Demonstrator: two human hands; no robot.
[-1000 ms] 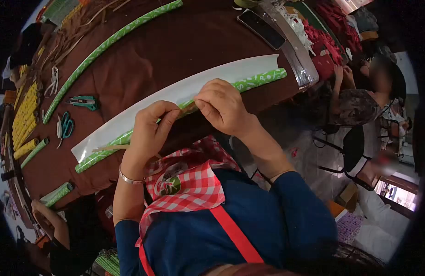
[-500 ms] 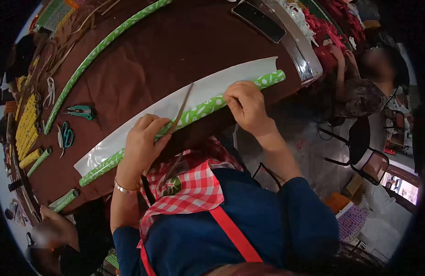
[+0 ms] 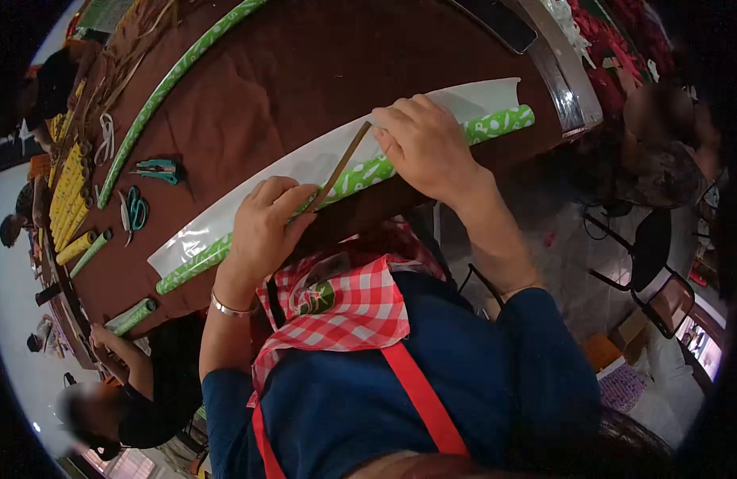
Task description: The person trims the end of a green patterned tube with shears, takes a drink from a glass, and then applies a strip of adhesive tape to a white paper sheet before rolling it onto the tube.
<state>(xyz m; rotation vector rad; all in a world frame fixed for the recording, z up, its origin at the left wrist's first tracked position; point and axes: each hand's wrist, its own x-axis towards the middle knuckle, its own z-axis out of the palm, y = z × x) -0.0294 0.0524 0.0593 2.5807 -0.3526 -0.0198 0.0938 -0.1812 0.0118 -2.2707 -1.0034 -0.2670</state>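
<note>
A sheet of green patterned paper [image 3: 504, 122] lies along the table's near edge, its white side [image 3: 257, 191] up and its near edge rolled into a tube. My left hand [image 3: 266, 223] rests on the roll, thumb and forefinger pinching the lower end of a thin brown strip [image 3: 342, 169]. This strip slants up across the roll and the white side. My right hand [image 3: 428, 148] is over the paper to the right, its fingers curled together at the strip's upper end. Part of the roll is hidden under both hands.
On the brown-covered table [image 3: 305, 72] lie a long green tube [image 3: 165, 92], a teal cutter [image 3: 158, 170], scissors [image 3: 134, 211], several yellow rolls [image 3: 69, 199] and a phone [image 3: 496, 22]. Other people sit at the left and right. A chair [image 3: 652, 255] stands at right.
My right hand has left the roll's right part and moved left and up to the strip's upper end. My left hand still pinches the lower end. The whole view has shifted slightly.
</note>
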